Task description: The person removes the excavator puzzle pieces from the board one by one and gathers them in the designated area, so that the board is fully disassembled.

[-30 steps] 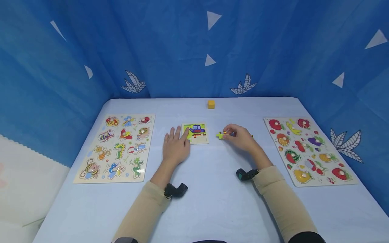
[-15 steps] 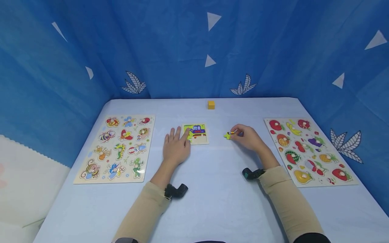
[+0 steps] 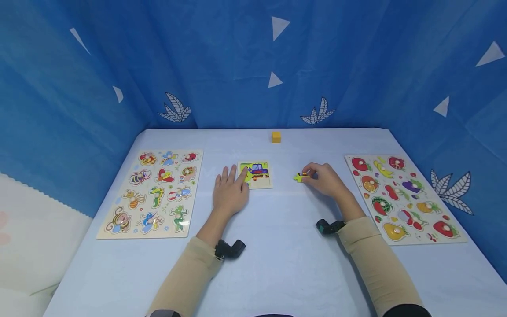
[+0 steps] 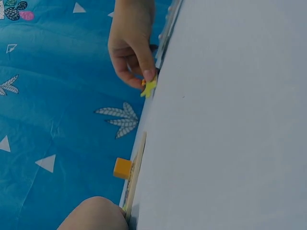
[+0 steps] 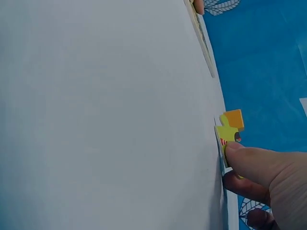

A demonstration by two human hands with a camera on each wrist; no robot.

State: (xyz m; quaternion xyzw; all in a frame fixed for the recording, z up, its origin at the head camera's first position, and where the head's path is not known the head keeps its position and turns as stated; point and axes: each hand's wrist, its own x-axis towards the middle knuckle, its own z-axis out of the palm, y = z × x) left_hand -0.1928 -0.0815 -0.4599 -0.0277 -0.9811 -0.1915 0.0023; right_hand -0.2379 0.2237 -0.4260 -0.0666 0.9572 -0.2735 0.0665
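Yellow-green puzzle piece [image 3: 298,177] pinched in right hand [image 3: 324,179] fingers, low over tabletop [image 3: 277,246], right of small truck puzzle board [image 3: 259,175]. Left hand [image 3: 229,191] flat, fingers straight, pinning board edge. Risks: shallow pinch, piece slipping; misaligned tabs jamming; board skidding if pressure eases.

The small square wooden truck puzzle [image 3: 255,175] lay centre-table, between two large wooden peg-puzzle boards [image 3: 152,193] [image 3: 401,197], behind it (farther off) an orange cube [image 3: 276,137].

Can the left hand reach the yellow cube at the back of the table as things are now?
Probably yes: the left hand rests on the small puzzle, and only bare table lies between it and the cube.
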